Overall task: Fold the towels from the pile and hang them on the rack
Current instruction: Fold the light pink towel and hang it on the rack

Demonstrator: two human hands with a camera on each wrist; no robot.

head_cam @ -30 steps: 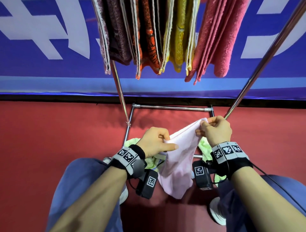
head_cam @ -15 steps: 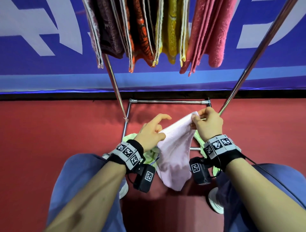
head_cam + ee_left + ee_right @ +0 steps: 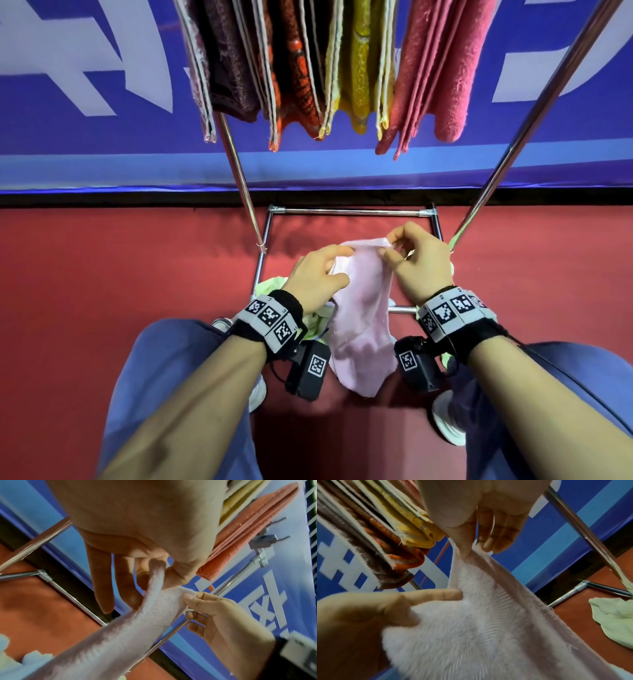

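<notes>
- Red floor (image 3: 102, 308) all around, kinda matte.
- Behind it, big blue banner (image 3: 85, 154) with white lettering, lighter blue stripe along the bottom.
- Black strip (image 3: 102, 198) right where banner meets floor.
- Soft shadows on the floor below the banner.

The head camera is looking steeply down; both wrist cameras are peering upward, close — all sharing the pink towel (image 3: 363, 308).

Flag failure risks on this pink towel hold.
1. The right hand only pinches one corner of the pink towel; it might slip out.
2. The left hand holds the top edge loosely, so the fold could skew.
3. The hanging end nears the green towel pile and may snag.
</notes>
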